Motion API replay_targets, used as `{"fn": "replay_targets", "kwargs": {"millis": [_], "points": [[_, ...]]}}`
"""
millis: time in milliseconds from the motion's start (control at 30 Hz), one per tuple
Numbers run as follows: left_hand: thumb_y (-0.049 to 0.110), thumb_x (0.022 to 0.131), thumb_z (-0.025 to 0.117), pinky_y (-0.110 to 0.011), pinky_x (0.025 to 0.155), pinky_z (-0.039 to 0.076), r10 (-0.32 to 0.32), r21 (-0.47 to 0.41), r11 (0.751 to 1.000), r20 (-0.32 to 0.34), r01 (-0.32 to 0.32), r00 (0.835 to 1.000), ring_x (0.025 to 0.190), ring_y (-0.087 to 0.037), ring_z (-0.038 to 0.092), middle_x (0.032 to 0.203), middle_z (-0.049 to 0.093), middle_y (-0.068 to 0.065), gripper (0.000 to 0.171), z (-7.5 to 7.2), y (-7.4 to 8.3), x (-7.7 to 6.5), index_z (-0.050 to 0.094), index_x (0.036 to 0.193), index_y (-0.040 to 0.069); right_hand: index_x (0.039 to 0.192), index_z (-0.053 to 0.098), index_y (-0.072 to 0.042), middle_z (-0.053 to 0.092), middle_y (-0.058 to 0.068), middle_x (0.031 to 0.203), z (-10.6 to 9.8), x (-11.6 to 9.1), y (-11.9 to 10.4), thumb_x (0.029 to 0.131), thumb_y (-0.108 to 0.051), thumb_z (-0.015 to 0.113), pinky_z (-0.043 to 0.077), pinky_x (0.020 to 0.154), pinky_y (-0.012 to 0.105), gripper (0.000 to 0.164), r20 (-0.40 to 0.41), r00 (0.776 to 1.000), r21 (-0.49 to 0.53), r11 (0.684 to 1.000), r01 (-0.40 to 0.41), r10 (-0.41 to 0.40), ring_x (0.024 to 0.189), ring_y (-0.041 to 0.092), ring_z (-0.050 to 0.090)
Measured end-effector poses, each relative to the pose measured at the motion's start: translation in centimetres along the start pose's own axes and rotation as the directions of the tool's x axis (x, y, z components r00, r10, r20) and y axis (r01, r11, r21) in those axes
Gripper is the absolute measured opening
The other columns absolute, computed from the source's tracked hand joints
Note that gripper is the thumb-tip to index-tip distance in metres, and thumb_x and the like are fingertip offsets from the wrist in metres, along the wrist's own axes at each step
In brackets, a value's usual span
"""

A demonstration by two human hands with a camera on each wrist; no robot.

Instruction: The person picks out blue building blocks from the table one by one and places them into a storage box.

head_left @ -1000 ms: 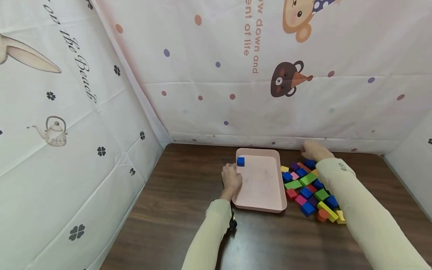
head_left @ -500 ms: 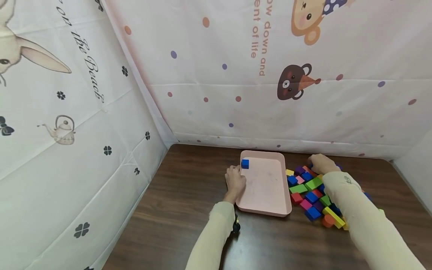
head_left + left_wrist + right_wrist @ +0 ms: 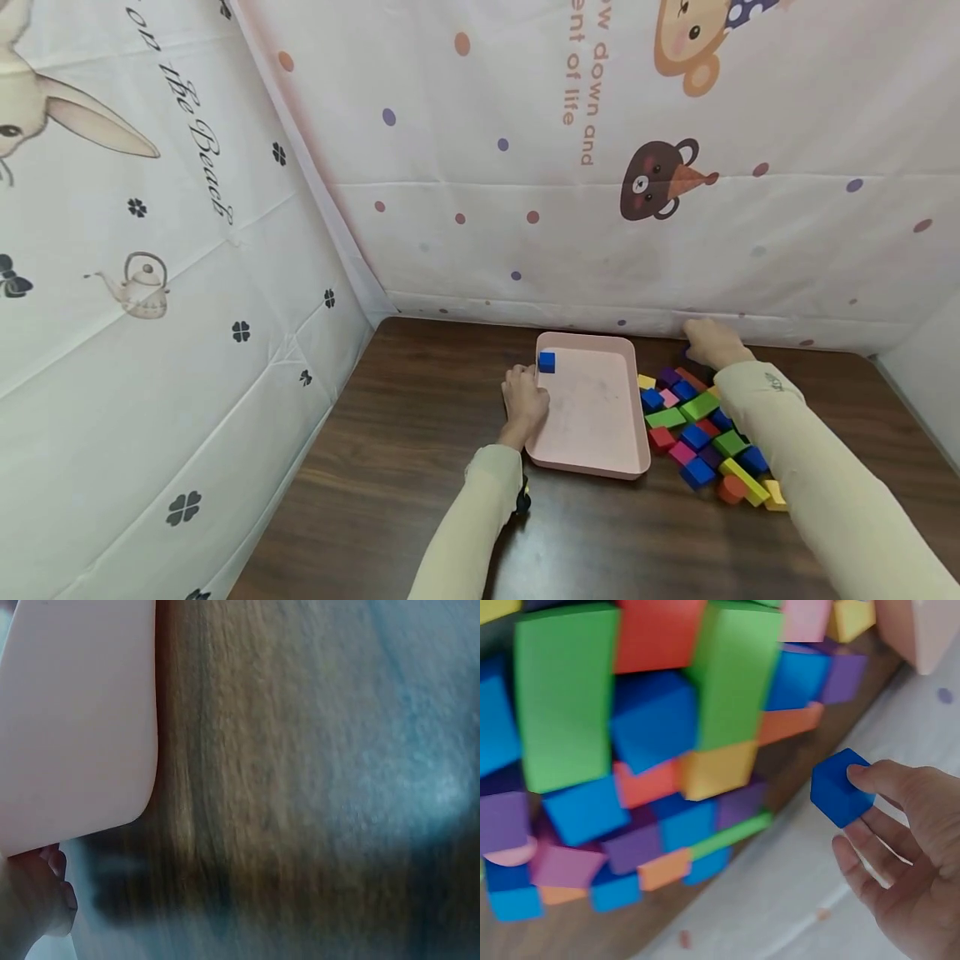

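My right hand [image 3: 712,343], beyond the far end of the block pile, pinches a blue cube [image 3: 842,789] between thumb and fingers. In the right wrist view the cube is held apart from the other blocks. My left hand [image 3: 525,400] grips the left rim of a shallow pink tray [image 3: 588,417]; in the left wrist view only part of that hand [image 3: 37,900] shows at the tray's corner. Another blue cube [image 3: 547,362] sits inside the tray at its far left corner.
Several coloured blocks lie close together right of the tray, among them a green block [image 3: 700,407], a yellow bar [image 3: 744,482] and an orange round block [image 3: 732,489]. My right sleeve [image 3: 817,450] hides part of the table. A printed cloth wall [image 3: 450,267] stands behind the table [image 3: 360,467].
My right hand came down on the far end of the pile, then drew up and back toward the wall with a blue cube. My left hand stays on the tray rim. The head view shifted slightly.
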State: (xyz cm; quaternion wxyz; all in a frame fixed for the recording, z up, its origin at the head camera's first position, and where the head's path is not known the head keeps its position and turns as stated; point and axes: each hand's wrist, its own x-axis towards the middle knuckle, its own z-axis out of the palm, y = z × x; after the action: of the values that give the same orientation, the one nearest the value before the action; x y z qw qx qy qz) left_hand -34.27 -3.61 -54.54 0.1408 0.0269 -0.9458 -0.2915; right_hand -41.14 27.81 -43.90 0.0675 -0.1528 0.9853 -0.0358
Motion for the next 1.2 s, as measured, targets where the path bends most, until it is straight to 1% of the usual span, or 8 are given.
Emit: {"fn": "replay_targets", "kwargs": {"millis": [133,267,467,567,733,833,967,1200], "points": [[0.001,0.083,0.068,-0.045,0.094,0.047,0.002,0.019,1.000,0.001,-0.002,1.000,0.114,-0.031,0.060,0.120,0.069,-0.017,0.041,0.1,-0.3,0.1,0.071,0.124,-0.001,0.124,0.062,0.013,0.066,0.034,0.117,-1.6,0.9,-2.3,0.090,0.003,0.068,0.055,0.087,0.056,0.035,0.014,1.000,0.032,0.999,0.023,-0.023,0.104,0.049,0.066],[0.000,0.082,0.070,-0.044,0.092,0.047,-0.007,0.037,0.999,-0.009,0.007,1.000,0.112,-0.030,0.061,0.117,0.070,-0.016,0.039,0.1,-0.7,0.0,0.073,0.121,0.000,0.120,0.066,0.013,0.066,0.035,0.118,-2.6,1.9,-4.7,0.090,0.005,0.066,0.057,0.085,0.053,0.031,0.016,0.997,0.055,0.995,0.079,-0.080,0.102,0.047,0.068],[0.001,0.082,0.070,-0.044,0.092,0.047,0.021,0.029,0.999,-0.009,-0.020,1.000,0.112,-0.030,0.060,0.116,0.070,-0.016,0.036,-0.3,-0.8,0.0,0.073,0.118,0.000,0.116,0.070,0.011,0.070,0.031,0.115,-3.1,3.6,-7.9,0.089,0.003,0.069,0.056,0.089,0.051,0.028,-0.022,0.986,0.005,0.987,0.164,-0.163,0.105,0.045,0.068],[0.001,0.082,0.070,-0.045,0.093,0.047,0.004,0.029,1.000,-0.010,-0.004,1.000,0.112,-0.031,0.060,0.116,0.069,-0.016,0.036,-0.3,-1.1,-0.1,0.073,0.118,0.000,0.120,0.068,0.010,0.070,0.030,0.116,-2.6,4.4,-9.9,0.090,0.001,0.069,0.056,0.090,0.051,0.032,-0.029,0.978,0.007,0.979,0.206,-0.206,0.107,0.045,0.068],[-0.001,0.082,0.068,-0.046,0.096,0.047,-0.025,0.017,1.000,0.007,0.025,1.000,0.112,-0.031,0.060,0.117,0.069,-0.017,0.039,-0.4,-1.4,-0.3,0.072,0.120,-0.001,0.128,0.062,0.014,0.067,0.033,0.122,-1.3,5.0,-12.6,0.090,0.002,0.069,0.057,0.091,0.049,0.040,-0.020,0.966,0.062,0.964,0.260,-0.260,0.110,0.044,0.067],[-0.001,0.082,0.067,-0.046,0.097,0.046,-0.024,0.003,1.000,0.016,0.024,1.000,0.113,-0.032,0.060,0.118,0.069,-0.017,0.040,-0.6,-1.1,-0.4,0.072,0.121,-0.001,0.128,0.061,0.015,0.067,0.032,0.122,-1.1,5.0,-13.6,0.092,0.002,0.068,0.058,0.085,0.046,0.039,-0.005,0.962,0.105,0.956,0.274,-0.275,0.103,0.038,0.069],[0.000,0.082,0.066,-0.045,0.096,0.047,-0.020,0.004,1.000,0.009,0.020,1.000,0.112,-0.030,0.060,0.118,0.069,-0.016,0.041,-0.4,-0.5,-0.2,0.072,0.123,0.000,0.118,0.068,0.012,0.071,0.028,0.110,-0.6,5.3,-14.5,0.090,0.003,0.070,0.057,0.078,0.042,0.030,-0.024,0.952,0.107,0.946,0.307,-0.306,0.090,0.031,0.069],[0.000,0.081,0.067,-0.046,0.097,0.047,-0.039,0.002,0.999,-0.006,0.039,0.999,0.112,-0.029,0.061,0.118,0.070,-0.015,0.043,0.5,0.0,0.0,0.072,0.124,0.002,0.119,0.069,0.009,0.071,0.027,0.117,1.5,6.4,-16.1,0.088,0.002,0.074,0.057,0.093,0.046,0.033,-0.010,0.951,0.055,0.949,0.310,-0.310,0.109,0.040,0.069]]}}
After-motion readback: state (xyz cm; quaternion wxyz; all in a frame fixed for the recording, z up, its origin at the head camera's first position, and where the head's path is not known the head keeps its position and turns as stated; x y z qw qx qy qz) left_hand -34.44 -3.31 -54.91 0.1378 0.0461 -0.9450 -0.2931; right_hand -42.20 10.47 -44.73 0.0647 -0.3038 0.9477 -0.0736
